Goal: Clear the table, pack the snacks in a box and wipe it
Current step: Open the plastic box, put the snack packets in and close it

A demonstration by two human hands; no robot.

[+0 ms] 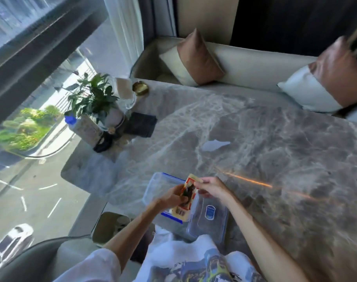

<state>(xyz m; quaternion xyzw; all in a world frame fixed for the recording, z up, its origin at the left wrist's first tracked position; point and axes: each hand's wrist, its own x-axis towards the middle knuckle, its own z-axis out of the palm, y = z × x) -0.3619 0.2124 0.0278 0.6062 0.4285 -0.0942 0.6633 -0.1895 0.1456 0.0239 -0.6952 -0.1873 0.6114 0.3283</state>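
Observation:
A yellow and red snack packet (pixel 185 200) is held over a clear plastic box (pixel 159 184) with blue clips at the table's near edge. My left hand (pixel 171 197) grips the packet's lower left side and my right hand (pixel 211 188) pinches its top right corner. The box's clear lid (pixel 209 220) with a blue label lies flat just to the right of the box. The grey marble table (pixel 255 149) stretches away in front of me.
A potted plant (pixel 92 98), a glass vessel (pixel 126 98), a gold dish (pixel 140 88), a black folded cloth (pixel 141 124) and a blue-capped bottle (pixel 82 127) stand at the table's far left. A small pale scrap (pixel 215 145) lies mid-table. A cushioned bench (pixel 244 68) runs along the far side.

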